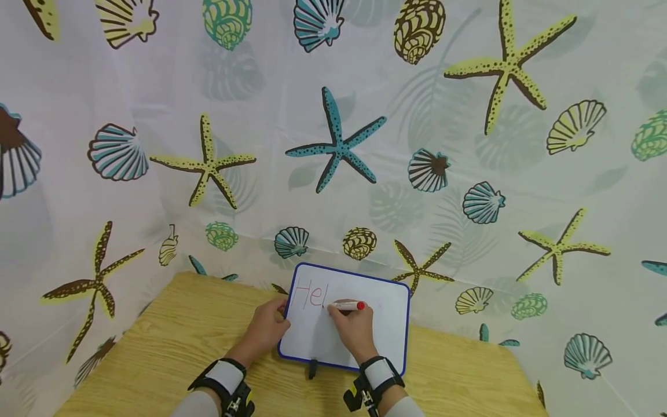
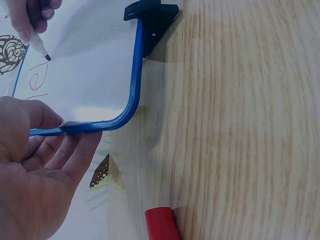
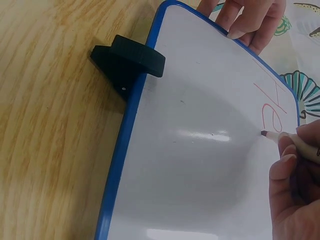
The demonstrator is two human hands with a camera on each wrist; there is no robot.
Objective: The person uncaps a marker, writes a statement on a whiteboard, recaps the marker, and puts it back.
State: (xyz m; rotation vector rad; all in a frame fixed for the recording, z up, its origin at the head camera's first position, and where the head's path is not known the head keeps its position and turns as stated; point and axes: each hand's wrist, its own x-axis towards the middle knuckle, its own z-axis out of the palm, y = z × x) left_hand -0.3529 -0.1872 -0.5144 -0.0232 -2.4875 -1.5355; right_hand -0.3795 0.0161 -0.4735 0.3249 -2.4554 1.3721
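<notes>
A whiteboard (image 1: 383, 315) with a blue frame leans back on a black stand (image 1: 312, 369). Red strokes reading "Hel" (image 1: 312, 294) are at its upper left. My left hand (image 1: 266, 327) grips the board's left edge, thumb on the front and fingers behind, as the left wrist view shows. In my right hand (image 1: 356, 333) is a white marker (image 1: 344, 306) with a red end, pinched between thumb and fingers. The marker's dark tip (image 3: 264, 133) is at the lower end of the last upright stroke.
The board's stand rests on a light wooden table (image 1: 208, 324). On the wood near my left hand lies a red marker cap (image 2: 162, 223). Behind the table hangs a white cloth (image 1: 260, 121) printed with starfish and shells.
</notes>
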